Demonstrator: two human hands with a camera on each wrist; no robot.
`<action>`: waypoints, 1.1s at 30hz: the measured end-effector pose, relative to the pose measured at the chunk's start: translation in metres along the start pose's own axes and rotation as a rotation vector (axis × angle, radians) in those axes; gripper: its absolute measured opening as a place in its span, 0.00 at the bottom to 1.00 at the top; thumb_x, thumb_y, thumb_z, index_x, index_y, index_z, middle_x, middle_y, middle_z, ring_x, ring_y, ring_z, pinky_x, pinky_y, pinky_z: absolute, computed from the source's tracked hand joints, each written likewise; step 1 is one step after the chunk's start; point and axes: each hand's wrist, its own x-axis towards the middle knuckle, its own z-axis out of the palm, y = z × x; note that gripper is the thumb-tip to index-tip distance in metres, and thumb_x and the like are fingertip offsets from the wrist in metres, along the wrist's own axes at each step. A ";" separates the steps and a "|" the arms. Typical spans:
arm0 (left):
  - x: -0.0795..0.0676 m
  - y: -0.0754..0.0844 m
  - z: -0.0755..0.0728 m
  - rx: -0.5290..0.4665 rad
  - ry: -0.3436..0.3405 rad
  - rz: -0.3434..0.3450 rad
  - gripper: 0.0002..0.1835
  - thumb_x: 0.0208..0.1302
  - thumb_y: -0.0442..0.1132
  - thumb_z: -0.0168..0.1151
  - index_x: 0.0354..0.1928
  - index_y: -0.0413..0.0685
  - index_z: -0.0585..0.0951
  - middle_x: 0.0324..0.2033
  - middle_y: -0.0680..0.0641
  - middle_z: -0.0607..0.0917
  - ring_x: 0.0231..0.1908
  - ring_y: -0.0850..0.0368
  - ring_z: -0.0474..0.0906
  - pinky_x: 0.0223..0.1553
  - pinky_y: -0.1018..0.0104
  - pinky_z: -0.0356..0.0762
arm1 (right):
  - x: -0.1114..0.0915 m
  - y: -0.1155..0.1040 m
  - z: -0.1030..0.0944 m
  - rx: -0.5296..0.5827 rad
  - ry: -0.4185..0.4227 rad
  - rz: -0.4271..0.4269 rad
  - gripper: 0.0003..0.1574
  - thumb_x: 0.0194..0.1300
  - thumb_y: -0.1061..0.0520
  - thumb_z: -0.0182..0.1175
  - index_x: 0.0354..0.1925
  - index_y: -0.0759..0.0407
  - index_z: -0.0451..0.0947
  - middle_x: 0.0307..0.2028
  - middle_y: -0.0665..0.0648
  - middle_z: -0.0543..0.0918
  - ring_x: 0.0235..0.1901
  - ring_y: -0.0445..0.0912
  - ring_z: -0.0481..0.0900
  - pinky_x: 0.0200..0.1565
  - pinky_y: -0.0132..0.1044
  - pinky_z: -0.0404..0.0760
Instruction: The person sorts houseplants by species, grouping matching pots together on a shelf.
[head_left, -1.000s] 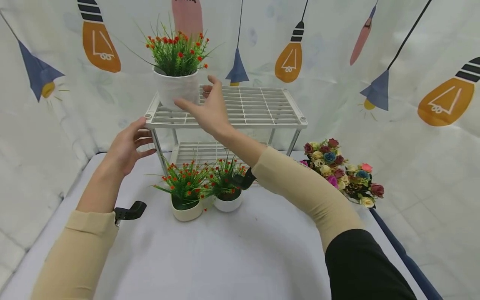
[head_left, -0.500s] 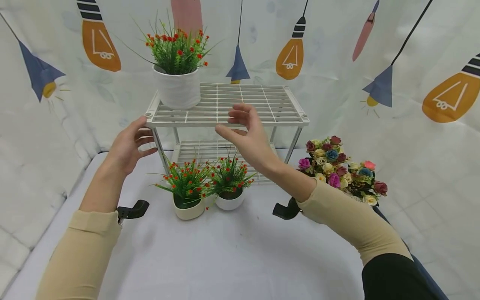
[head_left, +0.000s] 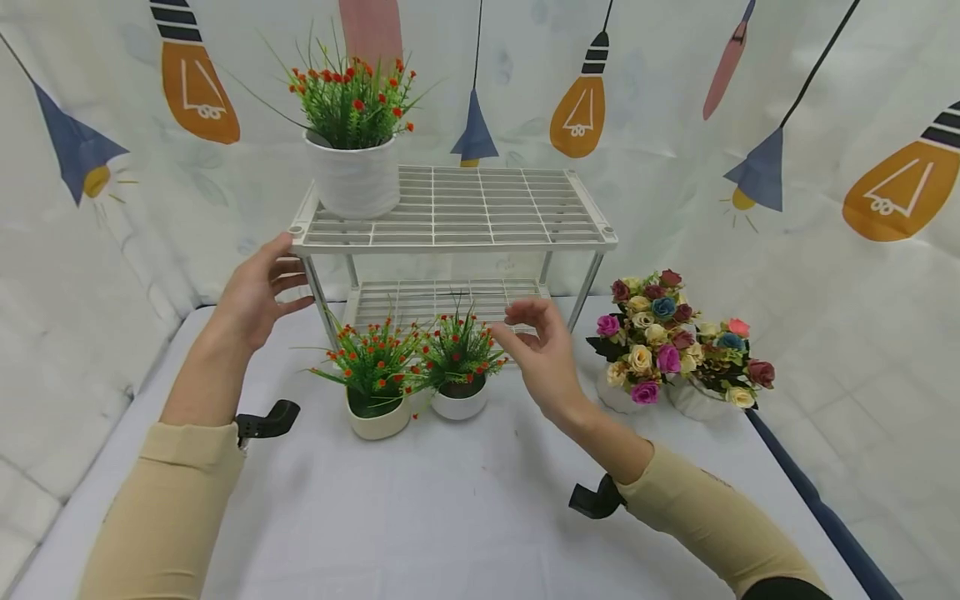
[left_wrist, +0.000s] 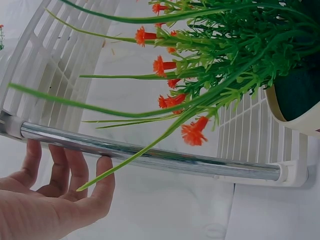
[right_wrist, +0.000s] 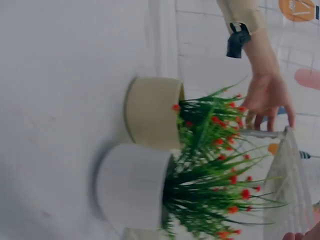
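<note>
A white rack [head_left: 453, 248] stands on the bench [head_left: 420, 517], its gridded shelves made of thin bars and its posts [left_wrist: 150, 155] shiny, like polished metal. The left hand [head_left: 255, 296] is at the upper left front corner, fingers spread and lightly bent, their tips resting against the post rather than wrapped round it. The right hand [head_left: 546, 358] is released: it holds nothing, fingers loosely bent in the air in front of the lower shelf [head_left: 442, 293], just beside the plant in the small white pot.

On the top shelf, at its left end, sits a large white pot [head_left: 356, 183] with a faintly rippled surface, upright and full of grassy green leaves and small orange-red flowers. In front of the rack, on the bench, a smooth cream pot [head_left: 378, 425] and a small white pot [head_left: 460, 406] stand side by side, upright, their similar foliage mingling and their insides dark.

Counted, the rack shows two shelves and four posts. There are three red-flowered plants, one up on the rack and two below, and two rose arrangements [head_left: 652, 333] in pale pots at the right of the bench, mixing cream, magenta, dark red and blue blooms. Three orange bulbs and three blue lamps are printed on the pale curtain [head_left: 675, 167] behind.
</note>
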 end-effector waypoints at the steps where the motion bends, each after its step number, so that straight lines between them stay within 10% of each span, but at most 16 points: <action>1: 0.000 0.000 0.000 0.002 -0.001 -0.001 0.23 0.77 0.62 0.50 0.61 0.57 0.73 0.54 0.49 0.68 0.54 0.55 0.69 0.64 0.40 0.59 | -0.004 0.004 -0.002 0.006 0.020 0.012 0.20 0.71 0.67 0.63 0.56 0.69 0.67 0.54 0.66 0.72 0.54 0.51 0.72 0.54 0.37 0.76; 11: 0.000 0.002 0.001 0.025 0.004 0.010 0.24 0.77 0.63 0.49 0.63 0.58 0.73 0.54 0.49 0.68 0.54 0.55 0.68 0.67 0.35 0.55 | -0.039 0.051 -0.008 -0.023 0.208 0.267 0.15 0.69 0.68 0.64 0.47 0.67 0.68 0.45 0.61 0.74 0.50 0.51 0.73 0.45 0.32 0.75; 18: -0.001 0.003 0.001 0.002 0.019 0.001 0.25 0.77 0.63 0.50 0.64 0.57 0.72 0.54 0.49 0.68 0.54 0.55 0.68 0.68 0.34 0.54 | -0.059 0.088 0.004 -0.090 0.155 0.527 0.37 0.65 0.66 0.69 0.64 0.65 0.59 0.62 0.65 0.66 0.61 0.58 0.68 0.52 0.42 0.78; 33: 0.000 0.001 0.003 -0.001 0.022 -0.002 0.24 0.77 0.63 0.51 0.62 0.57 0.73 0.54 0.50 0.69 0.54 0.55 0.68 0.67 0.36 0.56 | -0.057 0.119 0.039 -0.124 0.077 0.490 0.65 0.56 0.62 0.79 0.75 0.65 0.45 0.73 0.68 0.55 0.74 0.61 0.55 0.71 0.56 0.61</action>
